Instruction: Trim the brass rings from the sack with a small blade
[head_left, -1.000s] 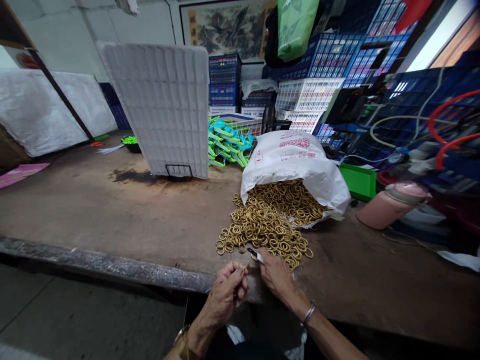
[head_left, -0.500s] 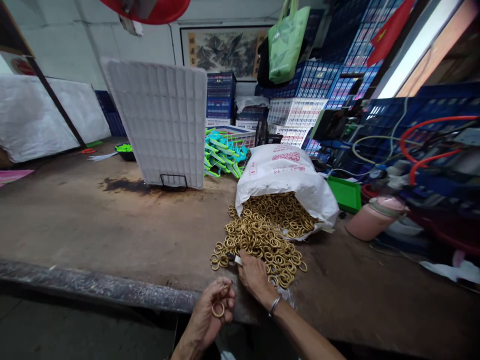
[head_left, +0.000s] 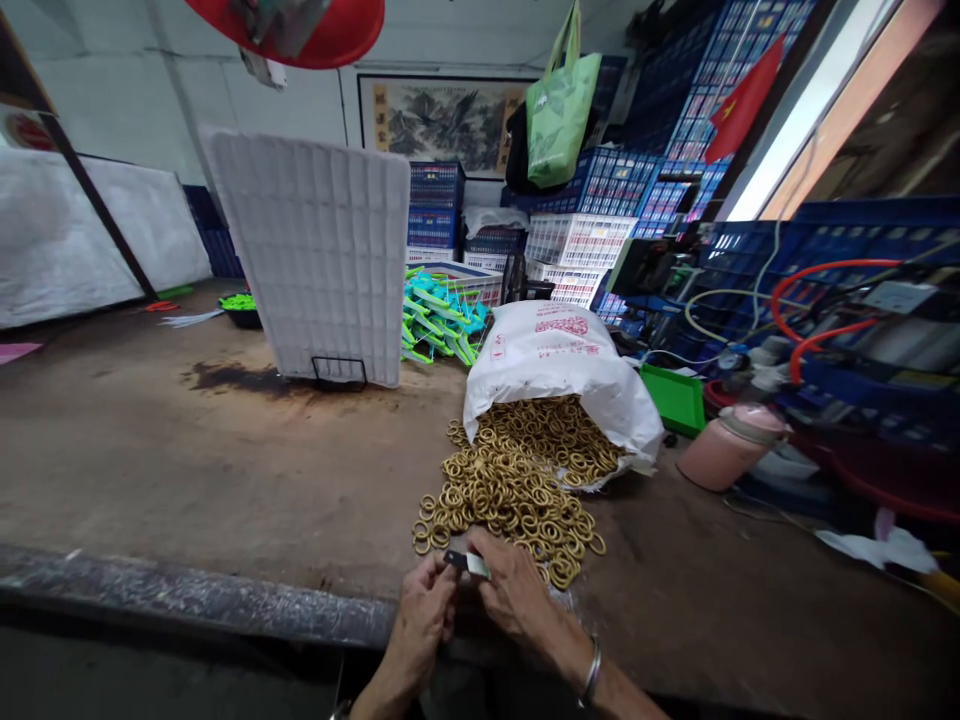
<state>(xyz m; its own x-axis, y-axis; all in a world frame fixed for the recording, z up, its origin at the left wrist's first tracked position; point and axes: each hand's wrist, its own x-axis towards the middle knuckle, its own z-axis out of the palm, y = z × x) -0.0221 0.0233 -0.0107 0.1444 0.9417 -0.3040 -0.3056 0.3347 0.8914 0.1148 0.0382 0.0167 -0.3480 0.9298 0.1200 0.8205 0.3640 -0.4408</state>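
My right hand (head_left: 517, 590) is closed round a small black-and-white tool (head_left: 466, 564), whose exact kind I cannot make out. Its black end reaches the fingertips of my left hand (head_left: 421, 610). The left fingers are pinched together; the gold-coloured ring seen in them half a second ago is now hidden. Just beyond both hands, a heap of gold-coloured rings (head_left: 510, 495) spreads over the table. It spills from the open mouth of a white woven sack (head_left: 555, 350) with red print.
A white ribbed panel (head_left: 315, 260) stands upright in a black wire stand on the brown table (head_left: 225, 470). Behind it lie green and turquoise plastic pieces (head_left: 439, 315). To the right are a green tray (head_left: 675, 398), a pink cylinder (head_left: 727, 450) and orange hoses (head_left: 787, 300).
My left hand has risen to meet the tool, and its ring has gone out of sight. The right hand has drawn back slightly from the heap. The camera view has shifted a little.
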